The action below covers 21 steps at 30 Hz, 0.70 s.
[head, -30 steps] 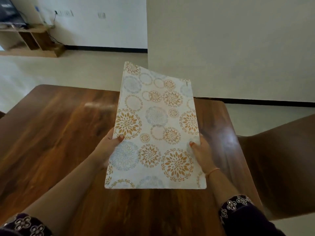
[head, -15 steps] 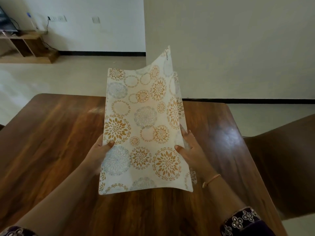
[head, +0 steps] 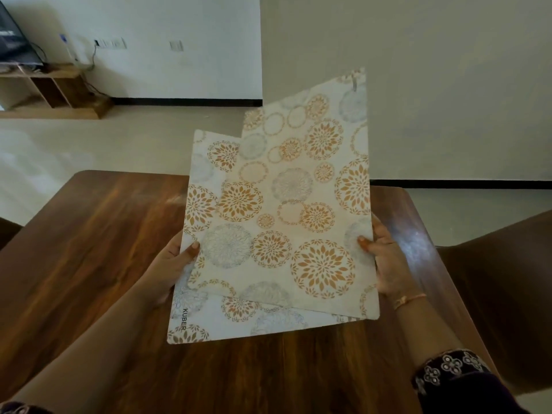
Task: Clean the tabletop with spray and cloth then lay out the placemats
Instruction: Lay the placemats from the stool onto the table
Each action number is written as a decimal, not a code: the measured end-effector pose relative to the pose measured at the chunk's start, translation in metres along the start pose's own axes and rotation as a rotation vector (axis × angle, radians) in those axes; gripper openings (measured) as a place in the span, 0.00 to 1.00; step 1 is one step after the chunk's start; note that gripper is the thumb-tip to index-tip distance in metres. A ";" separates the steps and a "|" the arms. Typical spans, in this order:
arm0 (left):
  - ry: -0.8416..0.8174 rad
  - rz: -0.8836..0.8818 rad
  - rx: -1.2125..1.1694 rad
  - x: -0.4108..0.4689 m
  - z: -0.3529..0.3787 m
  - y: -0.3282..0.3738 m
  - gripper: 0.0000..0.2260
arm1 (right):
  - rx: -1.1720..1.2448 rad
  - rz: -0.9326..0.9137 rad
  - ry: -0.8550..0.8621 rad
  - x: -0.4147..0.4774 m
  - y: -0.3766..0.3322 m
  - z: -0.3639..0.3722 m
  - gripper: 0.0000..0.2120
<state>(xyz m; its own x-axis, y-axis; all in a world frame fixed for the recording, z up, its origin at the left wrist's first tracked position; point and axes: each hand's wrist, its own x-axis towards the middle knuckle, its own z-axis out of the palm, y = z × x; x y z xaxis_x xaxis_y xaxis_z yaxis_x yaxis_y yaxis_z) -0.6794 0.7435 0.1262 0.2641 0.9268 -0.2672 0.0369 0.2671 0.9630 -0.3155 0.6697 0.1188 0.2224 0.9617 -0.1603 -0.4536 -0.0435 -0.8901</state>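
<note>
Two patterned placemats being fanned apart above the bench (head: 89, 249). The left hand (head: 171, 264) is pinching the lower placemat (head: 197, 321); the right hand (head: 385, 261) is pinching the upper placemat (head: 298, 210), each grip clenching an edge. Risk: the thin, slick sheets are likely sliding against each other, so one may be slipping free. The bare wooden surface is looking glossy; a chair (head: 507, 288) is standing beside it, with pale floor and walls beyond.
</note>
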 end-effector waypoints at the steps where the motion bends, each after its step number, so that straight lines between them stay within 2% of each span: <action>1: -0.008 0.010 0.015 0.002 0.000 0.002 0.14 | -0.002 0.009 0.010 0.003 0.001 -0.003 0.24; 7: 0.047 0.047 0.014 0.010 -0.010 0.007 0.15 | 0.031 0.130 0.096 0.006 0.000 -0.032 0.22; 11: 0.059 0.021 0.005 0.009 -0.027 0.010 0.14 | -0.103 0.276 0.234 -0.006 -0.012 -0.062 0.18; 17: 0.082 0.019 0.116 0.009 -0.038 0.013 0.12 | -0.161 0.355 0.373 -0.027 -0.011 -0.109 0.18; 19: 0.103 0.044 0.141 0.016 -0.050 0.019 0.09 | -0.176 0.376 0.429 -0.034 -0.013 -0.122 0.17; 21: 0.063 0.102 0.193 0.030 -0.070 0.022 0.10 | -0.170 0.408 0.474 -0.041 -0.015 -0.138 0.18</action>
<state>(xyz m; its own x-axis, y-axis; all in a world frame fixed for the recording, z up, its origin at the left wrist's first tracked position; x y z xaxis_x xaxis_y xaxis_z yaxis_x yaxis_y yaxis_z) -0.7384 0.7953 0.1369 0.2158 0.9625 -0.1645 0.1983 0.1217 0.9725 -0.1983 0.5937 0.0801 0.4355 0.6366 -0.6365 -0.4484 -0.4597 -0.7666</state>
